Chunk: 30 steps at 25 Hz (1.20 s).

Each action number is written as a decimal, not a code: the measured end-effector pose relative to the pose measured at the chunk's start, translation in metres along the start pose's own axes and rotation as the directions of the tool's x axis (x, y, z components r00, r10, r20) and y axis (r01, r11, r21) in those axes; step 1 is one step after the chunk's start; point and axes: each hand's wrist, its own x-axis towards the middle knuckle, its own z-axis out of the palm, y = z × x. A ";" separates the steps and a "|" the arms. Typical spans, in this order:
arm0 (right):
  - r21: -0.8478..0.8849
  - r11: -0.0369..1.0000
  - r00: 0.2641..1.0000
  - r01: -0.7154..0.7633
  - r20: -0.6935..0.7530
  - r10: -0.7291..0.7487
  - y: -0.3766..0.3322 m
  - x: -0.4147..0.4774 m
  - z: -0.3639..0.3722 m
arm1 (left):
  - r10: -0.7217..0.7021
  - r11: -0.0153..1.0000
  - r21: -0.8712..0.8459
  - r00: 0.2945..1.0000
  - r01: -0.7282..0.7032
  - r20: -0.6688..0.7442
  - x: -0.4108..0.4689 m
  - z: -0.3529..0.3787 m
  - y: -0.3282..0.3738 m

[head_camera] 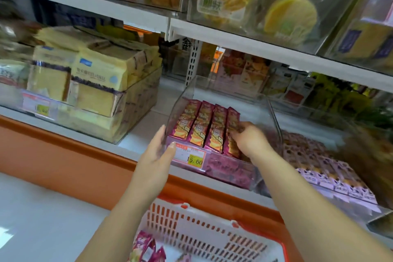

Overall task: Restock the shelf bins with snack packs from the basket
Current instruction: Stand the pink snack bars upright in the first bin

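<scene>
A clear plastic shelf bin (270, 112) stands on the middle shelf, with several purple snack packs (200, 125) upright in a row inside. My left hand (158, 151) grips the bin's front left corner, thumb on the price tag. My right hand (247, 138) reaches inside and holds the rightmost purple snack pack (232, 121). Below, a red and white basket (204, 229) holds more pink snack packs (144, 247) at its left end.
A bin of yellow cake packs (85, 83) stands to the left. A bin of pale purple packs (331, 172) lies to the right. Upper shelf bins (255, 2) hang overhead. An orange shelf edge (63, 155) runs across below the bins.
</scene>
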 end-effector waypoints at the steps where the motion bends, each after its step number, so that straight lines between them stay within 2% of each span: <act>1: 0.052 0.999 1.000 0.006 0.002 -0.006 0.003 -0.004 0.002 | -0.017 1.000 -0.023 1.000 0.017 -0.013 -0.002 -0.002 -0.005; 2: 0.092 0.995 0.999 0.041 -0.031 -0.038 0.004 -0.012 0.001 | -0.035 0.999 -0.035 0.999 0.034 -0.040 -0.007 -0.005 -0.011; 4: 0.205 0.963 0.965 0.174 -0.231 -0.125 0.010 -0.042 -0.005 | -0.088 0.996 -0.034 0.988 0.084 -0.130 -0.019 -0.011 -0.029; 6: 0.389 0.831 0.854 0.398 -0.487 -0.181 0.019 -0.091 -0.004 | -0.164 0.984 0.043 0.968 0.175 -0.188 -0.034 -0.017 -0.060; 7: 0.455 0.752 0.815 0.477 -0.550 -0.183 0.029 -0.116 0.006 | -0.216 0.963 0.125 0.963 0.237 -0.163 -0.043 -0.020 -0.078; 8: 0.505 0.711 0.815 0.489 -0.555 -0.167 0.043 -0.137 0.024 | -0.292 0.925 0.226 0.951 0.307 -0.098 -0.055 -0.024 -0.099; 9: 0.554 0.715 0.857 0.426 -0.499 -0.125 0.058 -0.152 0.046 | -0.373 0.876 0.326 0.928 0.356 -0.012 -0.066 -0.027 -0.117; 10: 0.599 0.749 0.925 0.283 -0.377 -0.048 0.075 -0.165 0.073 | -0.461 0.808 0.444 0.885 0.387 0.068 -0.079 -0.030 -0.136; 11: 0.602 0.793 0.978 0.093 -0.205 0.041 0.092 -0.174 0.101 | -0.531 0.732 0.565 0.838 0.381 0.123 -0.091 -0.033 -0.152; 12: 0.557 0.824 0.991 -0.101 -0.018 0.133 0.110 -0.179 0.127 | -0.589 0.651 0.671 0.794 0.354 0.153 -0.101 -0.035 -0.166; 13: 0.501 0.819 0.960 -0.280 0.173 0.222 0.127 -0.184 0.148 | -0.637 0.580 0.747 0.752 0.325 0.167 -0.111 -0.036 -0.178; 14: 0.445 0.784 0.892 -0.432 0.339 0.299 0.145 -0.188 0.167 | -0.672 0.520 0.800 0.722 0.300 0.165 -0.118 -0.037 -0.191; 16: 0.328 0.705 0.731 -0.629 0.558 0.393 0.175 -0.199 0.192 | -0.723 0.396 0.875 0.681 0.278 0.111 -0.127 -0.036 -0.213; 18: 0.240 0.695 0.659 -0.678 0.618 0.430 0.193 -0.209 0.203 | -0.748 0.251 0.941 0.663 0.227 0.039 -0.132 -0.034 -0.228; 20: 0.230 0.684 0.640 -0.692 0.634 0.435 0.195 -0.211 0.202 | -0.739 0.108 0.989 0.673 0.105 0.009 -0.133 -0.029 -0.237; 22: 0.246 0.673 0.639 -0.698 0.637 0.430 0.192 -0.208 0.197 | -0.725 0.014 0.999 0.688 -0.037 0.036 -0.134 -0.020 -0.237; 24: 0.249 0.661 0.630 -0.708 0.647 0.431 0.192 -0.208 0.194 | -0.716 0.038 0.999 0.696 -0.033 0.050 -0.135 -0.015 -0.240; 26: 0.224 0.681 0.620 -0.697 0.665 0.416 0.195 -0.214 0.193 | -0.713 0.143 0.988 0.699 0.061 0.060 -0.136 -0.015 -0.239; 30: 0.172 0.743 0.601 -0.647 0.714 0.358 0.199 -0.228 0.192 | -0.728 0.277 0.940 0.682 0.201 0.069 -0.137 -0.020 -0.237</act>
